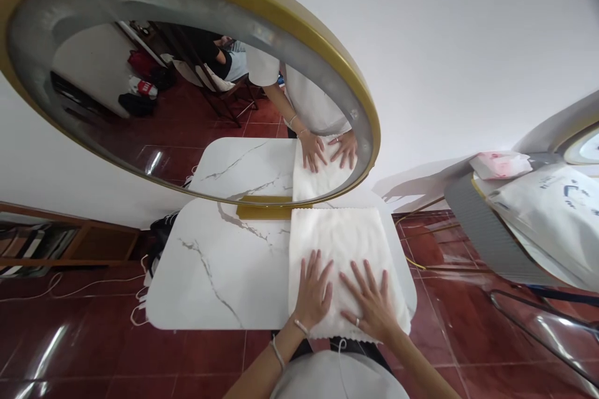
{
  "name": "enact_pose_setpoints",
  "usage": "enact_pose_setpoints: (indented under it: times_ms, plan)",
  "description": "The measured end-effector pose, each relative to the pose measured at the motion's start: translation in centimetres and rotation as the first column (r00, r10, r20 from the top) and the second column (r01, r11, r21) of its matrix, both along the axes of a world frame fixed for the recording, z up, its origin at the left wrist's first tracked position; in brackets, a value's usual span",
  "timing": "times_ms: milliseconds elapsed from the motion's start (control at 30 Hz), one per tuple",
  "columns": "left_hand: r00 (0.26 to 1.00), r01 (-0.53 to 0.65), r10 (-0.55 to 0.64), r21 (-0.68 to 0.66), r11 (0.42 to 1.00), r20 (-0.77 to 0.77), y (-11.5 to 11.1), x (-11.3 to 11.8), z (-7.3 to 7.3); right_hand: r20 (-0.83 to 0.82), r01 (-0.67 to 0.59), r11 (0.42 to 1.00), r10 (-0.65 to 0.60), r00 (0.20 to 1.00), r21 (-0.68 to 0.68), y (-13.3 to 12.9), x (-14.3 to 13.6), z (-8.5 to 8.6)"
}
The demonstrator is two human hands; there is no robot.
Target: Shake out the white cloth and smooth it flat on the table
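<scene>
My left grip [313, 293] and right grip [373, 307] are both released: fingers spread, grasping nothing, resting on the white cloth [341, 230]. For even contact, I judge that both palms should stay level and press lightly; any stroke should run outward from the middle. Excess force could drag the soft fabric and form creases. The cloth lies directly beneath both grips, on the right-hand part of the tabletop [219, 271]. It extends forward of my fingertips toward the mirror [372, 137]. Its left edge runs just beside my left grip.
</scene>
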State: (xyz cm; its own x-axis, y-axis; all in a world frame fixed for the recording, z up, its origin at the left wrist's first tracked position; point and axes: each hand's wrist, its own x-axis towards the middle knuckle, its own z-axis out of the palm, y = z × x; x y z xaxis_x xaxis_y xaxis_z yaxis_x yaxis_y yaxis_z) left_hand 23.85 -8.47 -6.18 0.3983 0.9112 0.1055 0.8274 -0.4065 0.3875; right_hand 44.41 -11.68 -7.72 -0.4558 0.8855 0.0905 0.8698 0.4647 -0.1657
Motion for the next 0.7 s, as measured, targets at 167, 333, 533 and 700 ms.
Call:
enact_pose_setpoints:
  times_ms: [167,333,533,700]
  plan:
    - [0.981,-0.194,0.191,0.098,0.976,0.031,8.4,1.1,-1.1,-0.025,-0.073,0.997,0.073,0.997,0.026,0.5,-0.1,-0.2]
    - [0.984,-0.174,0.178,0.138,0.975,-0.019,11.3,-0.6,-2.8,-0.021,-0.365,0.931,0.364,0.931,-0.013,1.1,-0.7,-0.1]
    - [0.968,-0.243,0.251,0.165,0.956,-0.025,10.6,-5.1,-2.7,-0.100,-0.424,0.899,0.414,0.905,-0.111,1.5,-4.1,0.5]
    - [0.963,-0.255,0.267,0.182,0.950,-0.043,10.7,-10.6,-2.5,-0.183,-0.436,0.882,0.406,0.895,-0.180,1.4,-9.5,0.2]
